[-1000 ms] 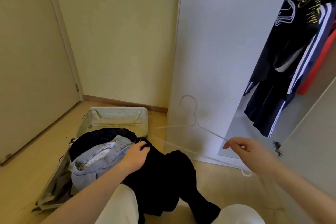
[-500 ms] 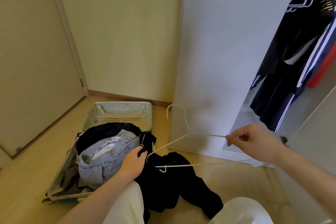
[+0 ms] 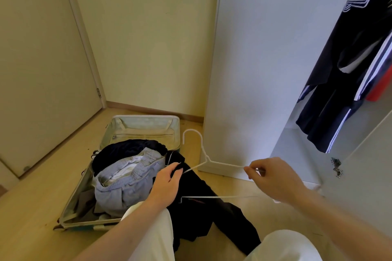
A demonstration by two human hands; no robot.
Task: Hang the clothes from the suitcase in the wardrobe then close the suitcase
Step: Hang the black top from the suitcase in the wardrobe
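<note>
Right now the left hand (image 3: 167, 182) pinches the black garment (image 3: 203, 214) lying beside the open suitcase (image 3: 118, 176) while the right hand (image 3: 273, 178) grips the white hanger (image 3: 203, 154), whose near tip could snag the fabric.

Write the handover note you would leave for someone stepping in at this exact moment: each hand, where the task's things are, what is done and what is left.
Left hand: shut on the black garment at its top edge, beside the suitcase.
Right hand: fingers pinch one arm of the white hanger, held over the garment; the garment is not yet on it.
Suitcase: open on the floor, with a dark item and a light blue item inside.
Wardrobe: open, dark striped clothes already hanging inside.
Left: thread the hanger into the garment, hang it, hang the rest, close the suitcase.
</note>
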